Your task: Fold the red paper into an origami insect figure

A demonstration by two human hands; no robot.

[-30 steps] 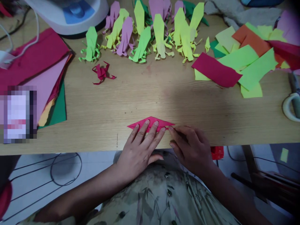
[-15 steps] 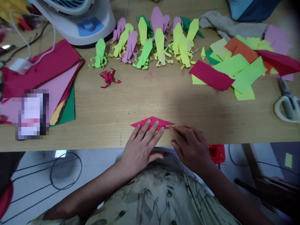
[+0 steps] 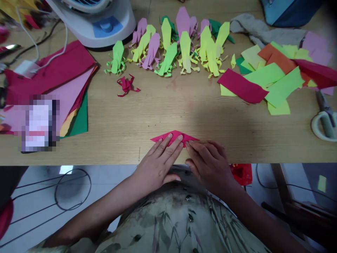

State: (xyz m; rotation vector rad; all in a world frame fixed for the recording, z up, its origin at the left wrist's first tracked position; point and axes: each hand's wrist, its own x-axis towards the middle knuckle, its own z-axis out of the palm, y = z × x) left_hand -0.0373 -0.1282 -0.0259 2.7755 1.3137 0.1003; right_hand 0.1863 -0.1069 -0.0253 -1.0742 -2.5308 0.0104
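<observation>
A folded red paper (image 3: 176, 134) lies near the front edge of the table, its pointed ends to the left and right. My left hand (image 3: 160, 158) rests flat across it, fingers stretched out and pressing the paper to the wood. At its right half, my right hand (image 3: 209, 161) touches the lower edge with the index fingertip, the other fingers curled in. Part of the paper is hidden under my fingers. Beyond it, a small red paper figure (image 3: 127, 85) with bent legs sits on the table.
Several folded paper figures (image 3: 185, 49) in green, yellow and purple stand at the back. Cut paper pieces (image 3: 276, 77) and scissors (image 3: 325, 121) lie on the right. On the left are large paper sheets (image 3: 60, 66), a blurred phone (image 3: 39, 124) and a white fan base (image 3: 113, 30).
My right hand has slid left along the lower edge of the red paper, closer to my left hand. My left hand stays on the paper. The whole view has shifted slightly.
</observation>
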